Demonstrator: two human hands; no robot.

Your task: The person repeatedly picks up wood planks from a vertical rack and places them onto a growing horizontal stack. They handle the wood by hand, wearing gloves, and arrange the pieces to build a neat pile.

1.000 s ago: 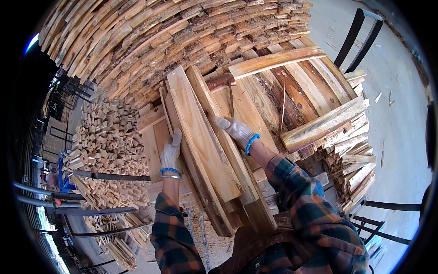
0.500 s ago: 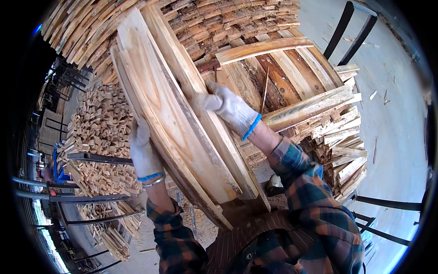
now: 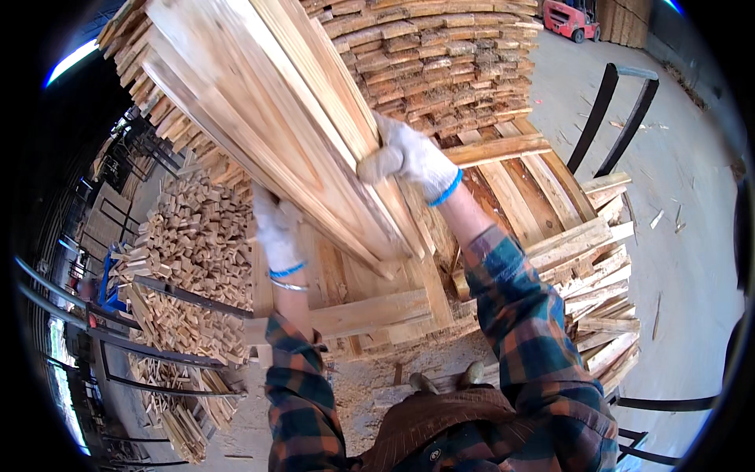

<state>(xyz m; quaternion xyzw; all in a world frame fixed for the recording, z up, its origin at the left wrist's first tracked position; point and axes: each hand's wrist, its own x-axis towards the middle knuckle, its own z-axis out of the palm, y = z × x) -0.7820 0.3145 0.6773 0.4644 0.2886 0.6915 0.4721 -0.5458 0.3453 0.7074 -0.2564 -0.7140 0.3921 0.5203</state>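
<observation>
The long boards [image 3: 295, 141] are pressed between the left hand [image 3: 278, 236] and the right hand [image 3: 413, 161], both part-curled at their edges, above the stacked wood [image 3: 354, 315]. If the squeeze is loosened, middle boards could be dropped.

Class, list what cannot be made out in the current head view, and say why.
In the head view:
- Left hand's fingertips: blurred, hidden by the held boards.
- Boards' far ends: partly cut off by the upper edge.
- Shoes: mostly hidden by brown clothing.
- Red forklift: top cut off by the upper edge; details too small.
</observation>
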